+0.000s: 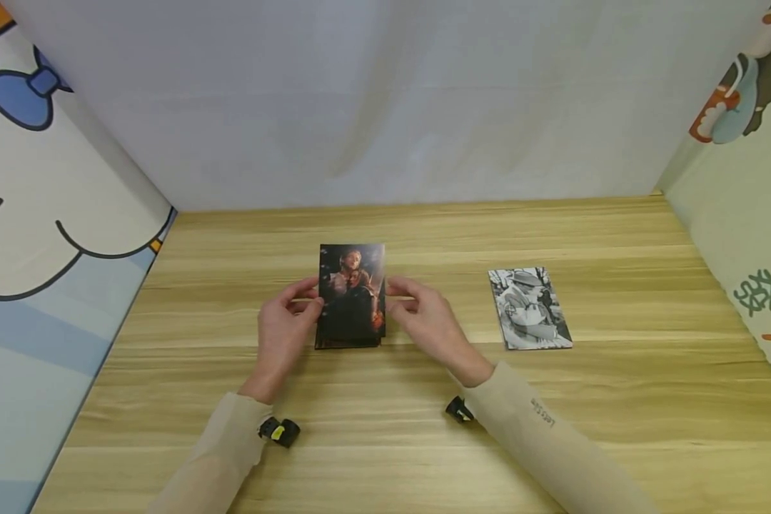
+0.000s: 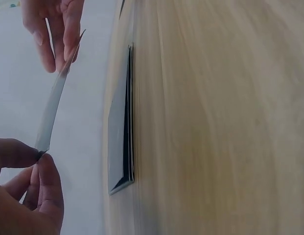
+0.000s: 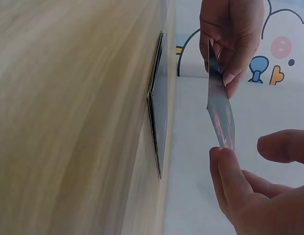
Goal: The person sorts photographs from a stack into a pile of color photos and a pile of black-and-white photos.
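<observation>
A dark photo card with a lit figure on it is held above a small stack of cards on the table. My left hand pinches its left edge between thumb and fingers. At the opposite edge, the fingertips of my right hand touch the card, while the right thumb stands apart from it in the right wrist view. The raised card looks slightly bent there. In the head view it hides most of the stack, whose lower edge peeks out beneath.
A black-and-white photo card lies to the right on the wooden table. White cloth rises behind the table, and cartoon-printed panels flank it. Black straps show at both wrists.
</observation>
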Tool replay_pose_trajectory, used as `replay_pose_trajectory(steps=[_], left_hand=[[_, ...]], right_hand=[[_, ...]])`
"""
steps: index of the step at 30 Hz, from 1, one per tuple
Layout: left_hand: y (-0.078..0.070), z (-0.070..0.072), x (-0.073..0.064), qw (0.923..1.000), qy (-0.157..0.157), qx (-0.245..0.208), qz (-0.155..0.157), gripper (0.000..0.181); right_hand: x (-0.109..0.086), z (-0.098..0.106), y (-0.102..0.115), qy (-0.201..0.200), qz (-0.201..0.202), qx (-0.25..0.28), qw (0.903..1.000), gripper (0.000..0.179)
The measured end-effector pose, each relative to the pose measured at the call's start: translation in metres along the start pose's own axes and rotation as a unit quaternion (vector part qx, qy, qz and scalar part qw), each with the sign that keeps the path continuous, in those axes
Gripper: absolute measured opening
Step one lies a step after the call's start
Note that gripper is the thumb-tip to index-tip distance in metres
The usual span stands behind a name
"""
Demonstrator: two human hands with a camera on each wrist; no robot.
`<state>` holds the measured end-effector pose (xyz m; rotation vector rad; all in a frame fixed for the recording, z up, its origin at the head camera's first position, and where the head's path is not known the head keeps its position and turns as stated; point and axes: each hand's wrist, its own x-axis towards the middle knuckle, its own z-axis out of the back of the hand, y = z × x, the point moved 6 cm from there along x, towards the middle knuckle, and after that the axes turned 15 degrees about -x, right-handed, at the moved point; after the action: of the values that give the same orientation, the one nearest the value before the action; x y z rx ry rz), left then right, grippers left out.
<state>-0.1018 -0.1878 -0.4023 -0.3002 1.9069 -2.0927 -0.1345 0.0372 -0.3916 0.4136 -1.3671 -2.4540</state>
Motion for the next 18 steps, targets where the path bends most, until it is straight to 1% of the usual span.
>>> replay_pose_trajectory(steps=[4, 8, 12, 18], left_hand=[[0.001, 0.002, 0.003, 0.9987, 0.012, 0.048, -0.005, 0.038], [0.002, 0.002, 0.004, 0.9959, 0.033, 0.083, -0.015, 0.04], [0.003, 0.002, 0.005, 0.9936, 0.042, 0.103, -0.021, 0.041], [0.005, 0.002, 0.006, 0.9899, 0.056, 0.128, -0.021, 0.043]], right_hand=[[0.001, -0.004, -0.002, 0.013, -0.003, 0.003, 0.9999, 0.05], [0.0, -0.008, -0.002, 0.016, 0.0, -0.008, 0.9998, 0.049], [0.001, -0.011, -0.002, 0.018, 0.003, -0.024, 0.9995, 0.049], [0.003, -0.015, -0.003, 0.025, 0.005, -0.046, 0.9986, 0.049]])
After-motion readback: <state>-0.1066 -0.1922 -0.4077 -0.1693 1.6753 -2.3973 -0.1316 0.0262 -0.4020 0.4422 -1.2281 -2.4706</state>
